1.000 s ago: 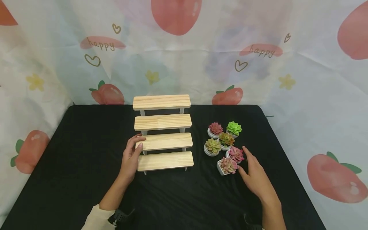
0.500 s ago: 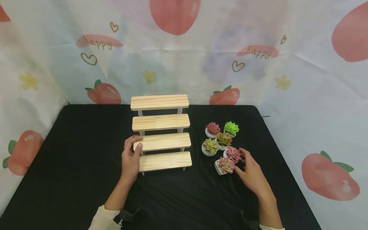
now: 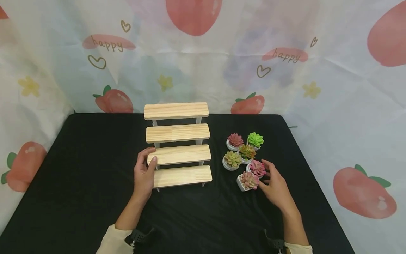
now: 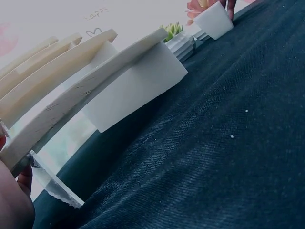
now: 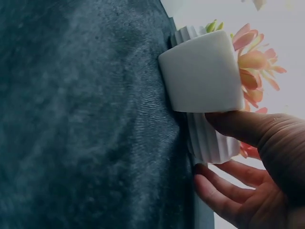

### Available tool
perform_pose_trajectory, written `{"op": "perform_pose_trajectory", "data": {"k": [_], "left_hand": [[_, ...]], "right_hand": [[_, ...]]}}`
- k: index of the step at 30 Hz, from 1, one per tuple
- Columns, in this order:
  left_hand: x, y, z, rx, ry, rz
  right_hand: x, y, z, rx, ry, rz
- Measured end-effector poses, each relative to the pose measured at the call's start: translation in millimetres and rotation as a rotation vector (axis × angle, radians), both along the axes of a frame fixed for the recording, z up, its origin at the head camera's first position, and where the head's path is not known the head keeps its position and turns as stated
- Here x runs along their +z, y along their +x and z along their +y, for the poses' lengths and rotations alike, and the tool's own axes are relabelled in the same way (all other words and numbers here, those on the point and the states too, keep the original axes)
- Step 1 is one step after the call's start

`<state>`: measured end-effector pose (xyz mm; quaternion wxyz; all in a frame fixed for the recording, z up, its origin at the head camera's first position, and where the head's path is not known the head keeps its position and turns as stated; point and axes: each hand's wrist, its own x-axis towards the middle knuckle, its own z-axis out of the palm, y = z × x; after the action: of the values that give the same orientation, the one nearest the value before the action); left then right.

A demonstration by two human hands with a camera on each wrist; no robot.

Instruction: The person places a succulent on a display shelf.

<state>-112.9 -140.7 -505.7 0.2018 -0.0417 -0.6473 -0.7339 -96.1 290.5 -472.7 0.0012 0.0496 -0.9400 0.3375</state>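
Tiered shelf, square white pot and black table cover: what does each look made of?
Tiered shelf: its boards look like pale, bare wood, given the visible grain.
Square white pot: smooth and fairly matte; ceramic or plastic, the look leaves it open.
Black table cover: probably dull woven cloth, judging by the fine weave and wrinkles.

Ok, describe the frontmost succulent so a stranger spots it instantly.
On the black tablecloth, right of the wooden shelf, stand six potted succulents. The frontmost succulent is dusty pink. Its smooth, square white pot sets it apart from the ribbed-potted pink succulent behind.
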Motion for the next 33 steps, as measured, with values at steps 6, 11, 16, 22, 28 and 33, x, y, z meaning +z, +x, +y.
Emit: {"op": "perform_pose_trajectory", "data": {"k": [6,11,16,22,28,33], "left_hand": [[-1.1,-1.1,-0.4,0.0,-0.013,0.013],[-1.0,-1.8,-1.2,0.001,-0.042,0.021],[11.8,3.5,2.2,-0.005,-0.043,0.009],[25.6,9.8,6.3,-0.008,-0.05,-0.002],[28.2,11.6,5.8,-0.02,-0.044,-0.016],[31.1,12.6,5.1,-0.019,-0.057,-0.031]], "right_hand": [[-3.1,-4.9,-1,-0.002,-0.031,0.019],[-4.6,-6.0,-1,-0.02,-0.07,0.0],[-5.8,-4.4,1,-0.031,-0.084,-0.015],[-3.9,-3.9,3,-0.076,-0.073,-0.016],[1.2,0.8,3,-0.172,-0.091,0.001],[8.4,2.1,-2,-0.261,-0.13,0.035]]}}
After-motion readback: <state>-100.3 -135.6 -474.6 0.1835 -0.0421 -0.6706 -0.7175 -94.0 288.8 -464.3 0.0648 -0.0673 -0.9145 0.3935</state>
